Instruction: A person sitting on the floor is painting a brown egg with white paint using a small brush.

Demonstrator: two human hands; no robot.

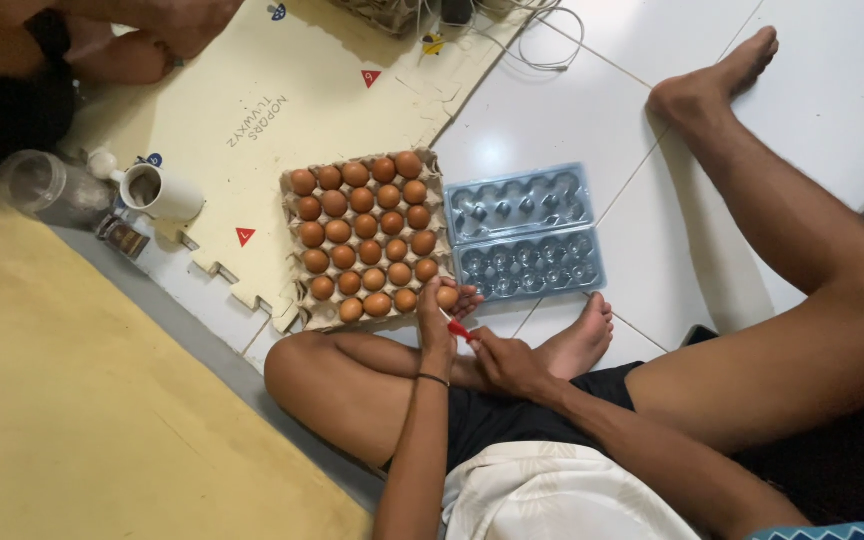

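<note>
Both hands meet at the cardboard egg tray's (304,312) near edge: my left hand (438,318) curls around one brown egg (448,297), my right hand (505,360) pinches a small red tool (459,329) against it. Squeezing too hard, I risk cracking it; a slip drops it on the tiled floor (552,120), short of the empty clear plastic carton (524,232) just beside.
</note>
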